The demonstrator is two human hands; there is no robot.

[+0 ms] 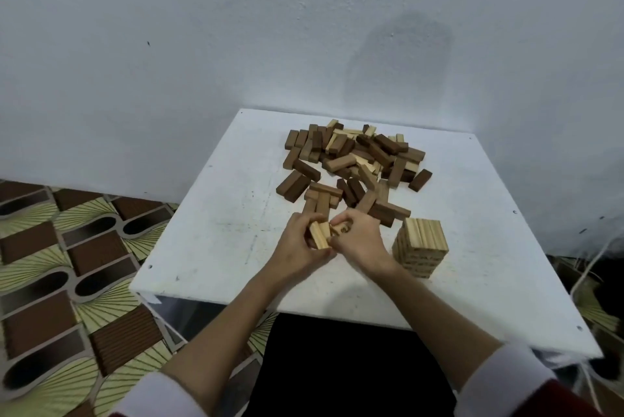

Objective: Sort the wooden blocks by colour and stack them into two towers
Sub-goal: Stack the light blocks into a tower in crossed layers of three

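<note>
The left hand (299,241) curls around a few light blocks (320,235), gripping them just above the white table (209,248). The right hand (359,237) meets it, fingers pinching the same bundle from the other side. Just right of the hands stands a light-wood tower (422,246). Behind them, a loose pile of dark and light blocks (354,160) sprawls across the table's far half.

You see matt wooden blocks (354,160), dark and pale, heaped at twelve o'clock on a scuffed white painted table (209,241); grained pale tower (421,246) at three o'clock.
</note>
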